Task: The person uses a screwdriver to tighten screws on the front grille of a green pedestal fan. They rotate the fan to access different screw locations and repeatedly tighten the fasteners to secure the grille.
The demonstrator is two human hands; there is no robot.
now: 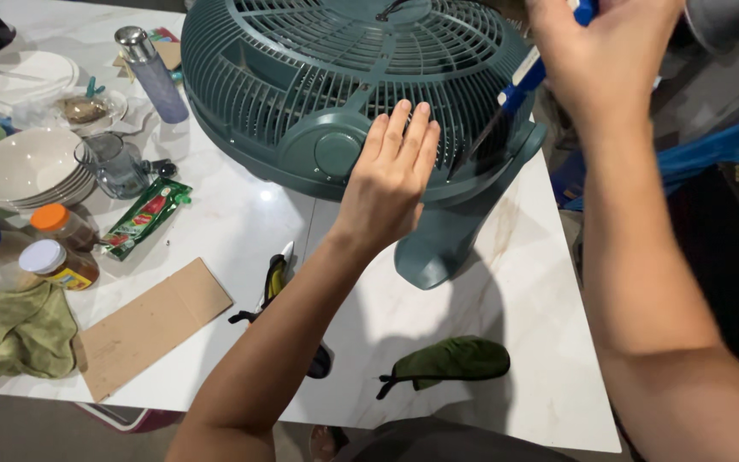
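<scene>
A teal box fan [335, 77] lies grille-up across the far half of the white marble table [506, 342], its foot reaching toward the right edge. The left hand [391, 175] is open, fingers straight and close together, palm laid flat on the near rim of the fan's grille, just beside the round hub on its housing. The right hand [596, 51] is raised above the fan's right side, near the table's right edge, closed around the handle of a blue-and-white screwdriver [519, 85]; the dark shaft slants down and left, its tip at the grille just right of the left hand's fingertips. Whether the tip sits in a screw cannot be told.

Along the left edge stand a stack of white bowls [27, 167], a glass cup [117, 167], a jar with an orange lid [57, 224] and a jar with a white lid [57, 263]. A green cloth [10, 338] hangs at the near left corner, with a piece of brown cardboard [151, 321] beside it. A green sachet [143, 216] lies between the cup and the cardboard. A lilac bottle with a metal cap [151, 73] stands near the far edge, left of the fan. Near the front edge lie a dark green pouch [455, 359] and a yellow-and-black tool [275, 278], the latter partly hidden under the left forearm.
</scene>
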